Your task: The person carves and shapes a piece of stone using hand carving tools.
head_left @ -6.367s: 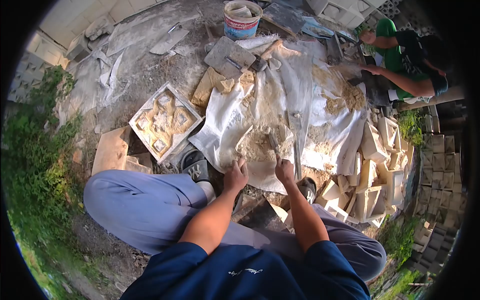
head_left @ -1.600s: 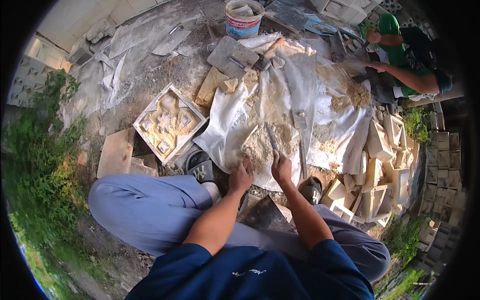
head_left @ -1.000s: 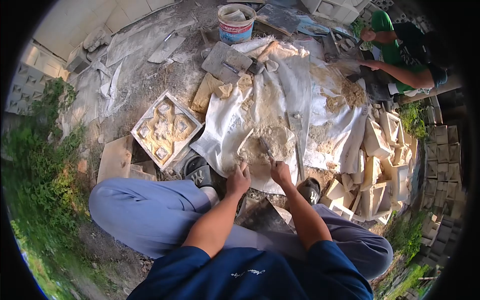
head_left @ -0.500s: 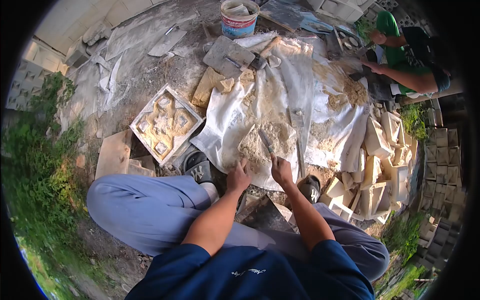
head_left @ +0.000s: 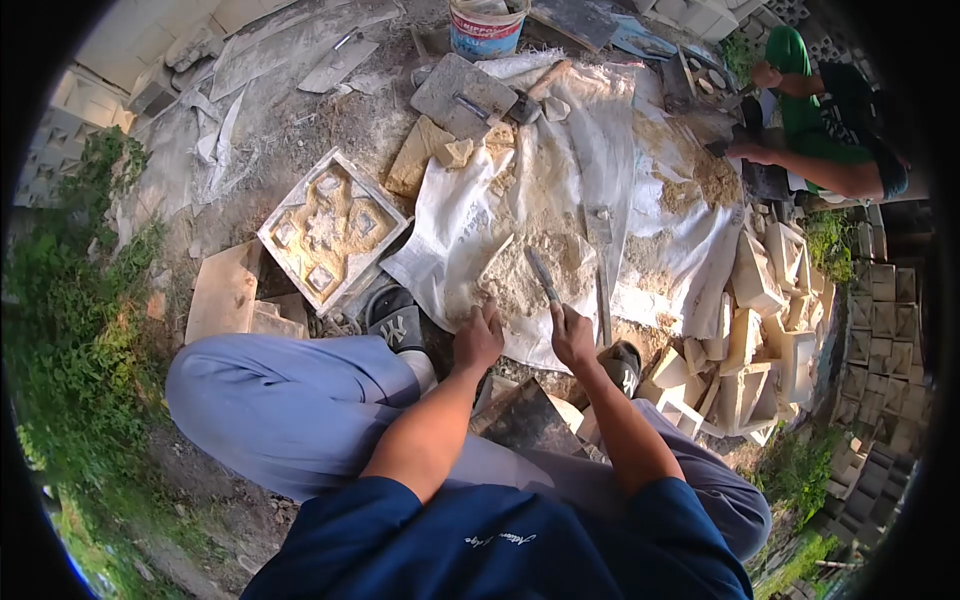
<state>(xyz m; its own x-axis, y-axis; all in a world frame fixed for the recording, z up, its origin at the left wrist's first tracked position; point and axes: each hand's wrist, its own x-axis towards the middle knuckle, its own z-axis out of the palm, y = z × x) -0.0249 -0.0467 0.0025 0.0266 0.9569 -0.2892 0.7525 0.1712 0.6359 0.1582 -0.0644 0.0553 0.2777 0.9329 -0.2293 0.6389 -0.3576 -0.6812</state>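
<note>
My right hand grips a narrow flat-bladed tool, like a slim trowel or knife, its blade pointing up and away over pale crumbly material. My left hand has its fingers curled at the near left edge of that material; what they hold, if anything, I cannot make out. Beneath the blade lies a block-like piece covered in the crumbs, its outline partly hidden. All of this rests on a white woven sheet between my feet.
A square mold with a patterned sandy inside sits at left. A flat board with a handle, a hammer and a bucket are beyond. Pale hollow blocks pile up at right. Another person works at upper right.
The view has shifted slightly. My right hand and the blade sit a little further right, while my left hand is slightly higher beside the crumbly material. The other person's hands have moved a little.
</note>
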